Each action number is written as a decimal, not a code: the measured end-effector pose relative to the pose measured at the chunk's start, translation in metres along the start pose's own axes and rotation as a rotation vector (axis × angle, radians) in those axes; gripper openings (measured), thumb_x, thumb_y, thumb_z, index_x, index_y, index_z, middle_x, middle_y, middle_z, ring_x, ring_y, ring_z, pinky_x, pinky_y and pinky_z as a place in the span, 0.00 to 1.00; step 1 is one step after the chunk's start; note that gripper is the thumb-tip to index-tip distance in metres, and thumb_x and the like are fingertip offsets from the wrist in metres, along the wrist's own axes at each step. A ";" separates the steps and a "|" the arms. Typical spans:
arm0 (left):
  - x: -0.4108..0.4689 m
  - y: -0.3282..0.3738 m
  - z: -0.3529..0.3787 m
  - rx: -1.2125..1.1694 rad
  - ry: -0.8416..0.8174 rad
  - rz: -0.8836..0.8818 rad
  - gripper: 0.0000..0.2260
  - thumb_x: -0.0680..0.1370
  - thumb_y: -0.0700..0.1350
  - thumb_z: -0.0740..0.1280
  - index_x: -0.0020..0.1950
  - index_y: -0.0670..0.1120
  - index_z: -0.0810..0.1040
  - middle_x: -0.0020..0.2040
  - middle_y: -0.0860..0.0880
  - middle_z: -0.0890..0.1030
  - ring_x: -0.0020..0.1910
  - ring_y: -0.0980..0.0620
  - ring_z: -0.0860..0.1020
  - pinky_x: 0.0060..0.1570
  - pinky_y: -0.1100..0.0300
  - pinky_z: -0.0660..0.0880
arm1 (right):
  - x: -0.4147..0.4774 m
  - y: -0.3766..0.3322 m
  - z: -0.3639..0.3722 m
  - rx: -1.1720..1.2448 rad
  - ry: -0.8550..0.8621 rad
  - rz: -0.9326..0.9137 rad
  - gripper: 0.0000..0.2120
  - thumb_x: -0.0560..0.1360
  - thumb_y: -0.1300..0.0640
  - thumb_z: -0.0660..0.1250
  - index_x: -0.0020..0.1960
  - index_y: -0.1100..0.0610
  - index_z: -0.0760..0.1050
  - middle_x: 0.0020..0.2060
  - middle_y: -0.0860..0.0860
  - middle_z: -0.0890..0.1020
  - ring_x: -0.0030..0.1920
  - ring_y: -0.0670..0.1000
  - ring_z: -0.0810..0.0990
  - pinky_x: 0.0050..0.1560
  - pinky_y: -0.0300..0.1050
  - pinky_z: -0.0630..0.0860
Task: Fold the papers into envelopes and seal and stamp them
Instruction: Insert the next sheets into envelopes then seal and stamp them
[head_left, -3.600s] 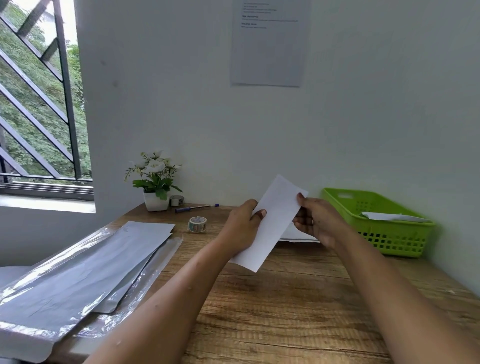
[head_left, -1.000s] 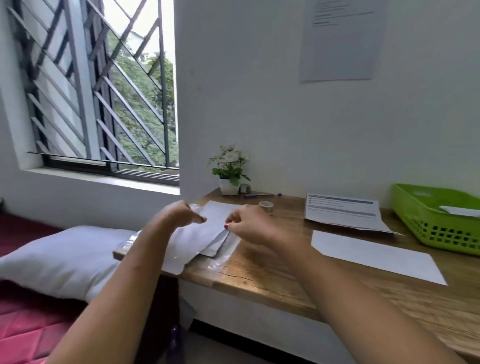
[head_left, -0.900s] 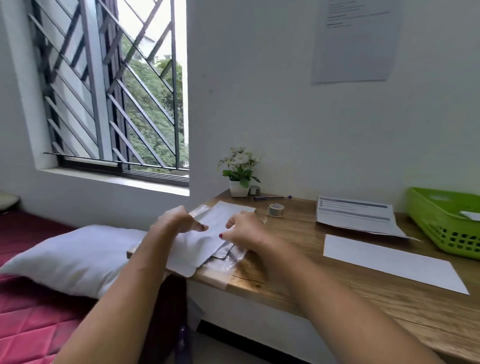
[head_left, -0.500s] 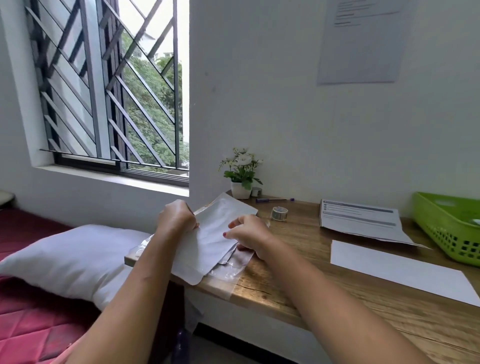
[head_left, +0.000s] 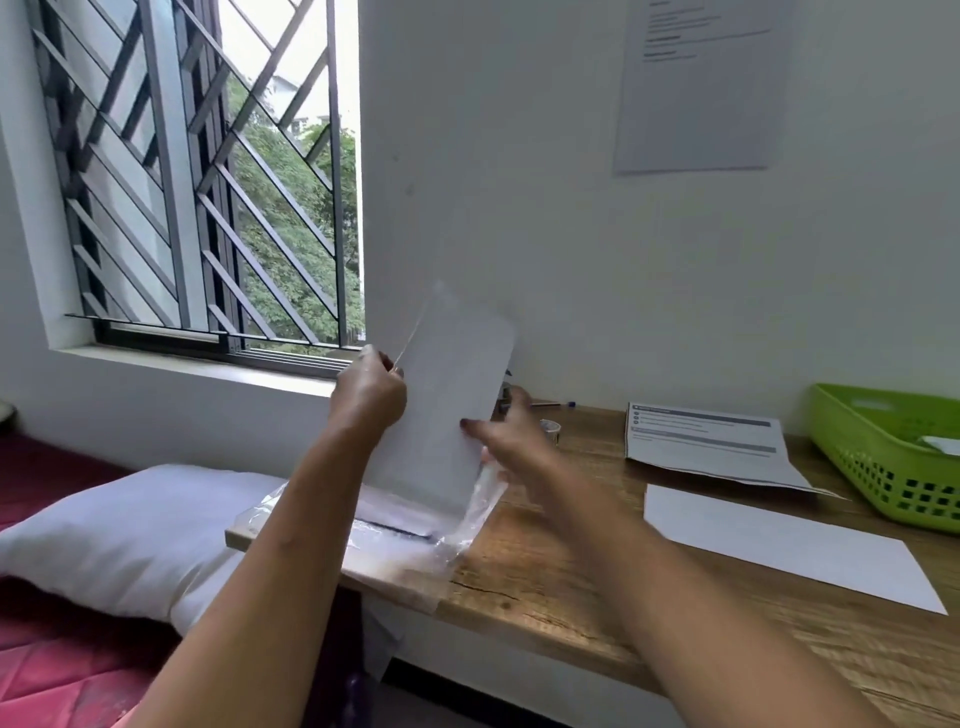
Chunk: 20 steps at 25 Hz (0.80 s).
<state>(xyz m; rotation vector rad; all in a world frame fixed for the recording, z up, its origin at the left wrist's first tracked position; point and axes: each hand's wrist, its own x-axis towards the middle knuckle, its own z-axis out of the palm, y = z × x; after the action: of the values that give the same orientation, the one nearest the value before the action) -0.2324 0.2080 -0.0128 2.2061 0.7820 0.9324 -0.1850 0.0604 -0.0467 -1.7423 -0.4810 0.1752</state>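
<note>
A pack of white envelopes (head_left: 441, 410) in clear plastic wrap stands tilted up from the left end of the wooden desk (head_left: 571, 577). My left hand (head_left: 369, 397) grips its upper left edge. My right hand (head_left: 511, 439) holds its right edge, thumb on the front face and fingers behind. The loose end of the clear wrap (head_left: 431, 540) lies crumpled on the desk below. A folded white paper (head_left: 784, 545) lies flat on the desk to the right.
A printed sheet (head_left: 711, 441) lies behind the folded paper. A green basket (head_left: 883, 457) with a paper in it stands at the far right. A tape roll (head_left: 550, 430) and a pen (head_left: 558, 404) sit near the wall. A white pillow (head_left: 119, 535) lies left of the desk.
The folded paper went from both hands to the desk. Both hands moved to the wrapped envelope pack at the desk's left end and have raised it from lying flat to nearly upright.
</note>
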 end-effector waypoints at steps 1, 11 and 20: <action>0.002 0.009 0.004 -0.151 0.006 -0.009 0.09 0.79 0.43 0.61 0.56 0.40 0.73 0.55 0.38 0.77 0.57 0.39 0.75 0.51 0.53 0.71 | 0.003 -0.005 -0.010 0.047 0.038 -0.014 0.35 0.74 0.55 0.70 0.74 0.53 0.54 0.60 0.52 0.74 0.54 0.55 0.77 0.53 0.51 0.76; -0.022 0.105 0.090 -0.771 -0.257 -0.268 0.22 0.79 0.41 0.58 0.72 0.51 0.55 0.67 0.42 0.69 0.60 0.42 0.73 0.61 0.50 0.70 | -0.013 -0.014 -0.149 -0.059 0.302 -0.236 0.14 0.70 0.64 0.72 0.53 0.52 0.78 0.52 0.53 0.81 0.53 0.55 0.80 0.54 0.54 0.80; -0.044 0.115 0.161 -0.079 0.065 0.946 0.23 0.72 0.40 0.69 0.66 0.50 0.70 0.72 0.46 0.64 0.71 0.42 0.62 0.62 0.55 0.64 | 0.003 0.015 -0.199 -0.950 0.534 -0.780 0.05 0.74 0.59 0.67 0.47 0.53 0.80 0.42 0.48 0.84 0.43 0.50 0.80 0.44 0.37 0.69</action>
<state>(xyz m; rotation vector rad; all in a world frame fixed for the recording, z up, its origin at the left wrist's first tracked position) -0.1019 0.0548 -0.0387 2.4723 -0.3502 1.4204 -0.1048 -0.1199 -0.0142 -2.2223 -0.8758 -1.2163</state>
